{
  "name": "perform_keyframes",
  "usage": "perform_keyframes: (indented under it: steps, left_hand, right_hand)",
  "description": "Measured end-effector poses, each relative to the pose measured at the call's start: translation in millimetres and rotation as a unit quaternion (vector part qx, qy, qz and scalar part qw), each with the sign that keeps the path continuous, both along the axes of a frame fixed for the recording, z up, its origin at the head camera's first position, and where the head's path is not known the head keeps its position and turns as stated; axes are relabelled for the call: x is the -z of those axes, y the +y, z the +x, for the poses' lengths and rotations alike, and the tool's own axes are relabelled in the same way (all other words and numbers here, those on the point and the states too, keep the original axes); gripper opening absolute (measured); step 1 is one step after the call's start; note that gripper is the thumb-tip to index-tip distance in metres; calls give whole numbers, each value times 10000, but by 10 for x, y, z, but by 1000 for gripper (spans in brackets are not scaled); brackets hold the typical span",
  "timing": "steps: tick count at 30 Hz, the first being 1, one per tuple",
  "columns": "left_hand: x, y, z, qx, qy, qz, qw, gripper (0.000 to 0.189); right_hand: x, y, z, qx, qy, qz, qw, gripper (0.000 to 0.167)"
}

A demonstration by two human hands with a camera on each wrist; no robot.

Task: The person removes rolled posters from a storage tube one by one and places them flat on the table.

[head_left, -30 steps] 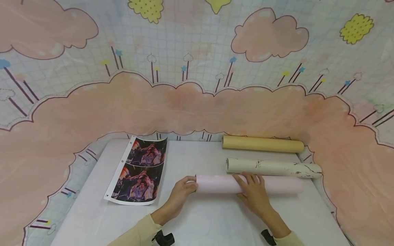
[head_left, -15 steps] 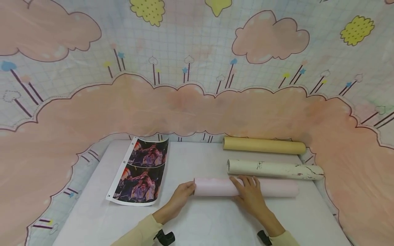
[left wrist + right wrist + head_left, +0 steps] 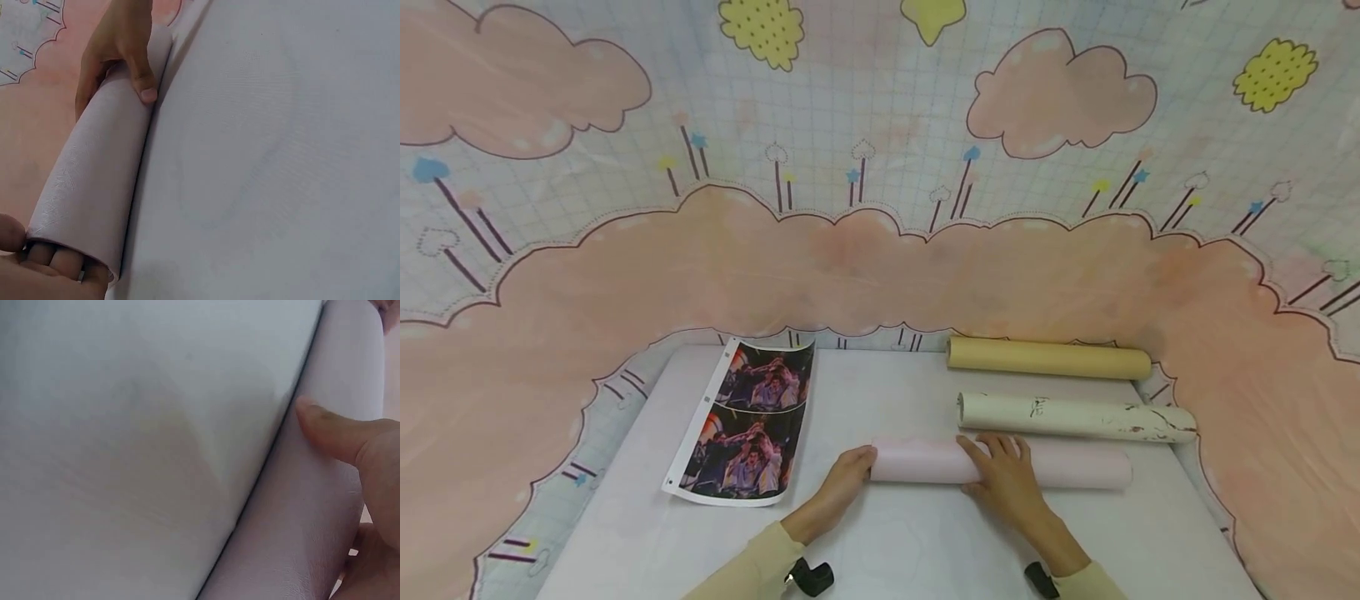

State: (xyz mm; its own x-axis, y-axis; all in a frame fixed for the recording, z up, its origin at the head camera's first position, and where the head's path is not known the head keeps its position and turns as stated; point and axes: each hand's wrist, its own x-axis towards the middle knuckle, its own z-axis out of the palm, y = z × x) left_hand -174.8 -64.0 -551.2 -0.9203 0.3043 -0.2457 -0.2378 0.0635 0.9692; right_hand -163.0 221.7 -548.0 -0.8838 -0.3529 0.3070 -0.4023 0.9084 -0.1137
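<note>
A pale pink roll (image 3: 917, 461) of sheet material lies crosswise on the white table (image 3: 880, 550). My left hand (image 3: 838, 483) holds its left end; in the left wrist view the fingers (image 3: 62, 261) reach inside the hollow opening and the thumb stays outside. Farther right, my right hand (image 3: 1011, 487) grips the roll from above near its middle. Its thumb (image 3: 331, 431) lies along the near side in the right wrist view, while the other fingers go over to the far side and are partly hidden.
Behind the pink roll lies a white roll (image 3: 1075, 417) with dark markings, and beyond it a yellow roll (image 3: 1048, 358). A printed sheet (image 3: 741, 421) with two photos, its edges curling, lies at the left. Patterned cloth (image 3: 880, 275) surrounds the table.
The pink roll has shifted slightly left and towards me with both hands, widening the gap to the white roll. The view has tilted a little. Other things stay put.
</note>
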Motion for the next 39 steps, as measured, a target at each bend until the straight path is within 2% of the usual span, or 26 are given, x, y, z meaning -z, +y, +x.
perform_keyframes:
  steps: [5, 9, 18, 23, 27, 33, 39]
  left_hand:
    - [15, -4, -10, 54, -62, 153, 9998, 56]
    - [34, -11, -27, 70, -80, 280, 9996, 55]
    - [34, -72, -70, -262, -44, -26, 9996, 56]
    - [9, -80, -101, -645, -34, -100, 9979, 38]
    - [-3, -87, -88, -923, 33, -208, 9955, 31]
    - [7, -94, -51, -1048, 154, -459, 9933, 30]
    - [15, -70, -5, -1083, 228, -624, 9919, 27]
  right_hand:
    - [-13, 11, -5, -83, -220, -25, 9997, 81]
    - [10, 18, -5, -134, -156, -55, 9998, 80]
    - [19, 20, -16, -247, 144, -17, 9996, 80]
    - [-16, 28, -23, -189, 112, -10, 9998, 79]
    - [-45, 31, -35, -214, 42, 26, 9998, 79]
    - [-67, 41, -65, -179, -100, 129, 9997, 78]
    - [-73, 65, -23, -129, -356, 227, 9990, 77]
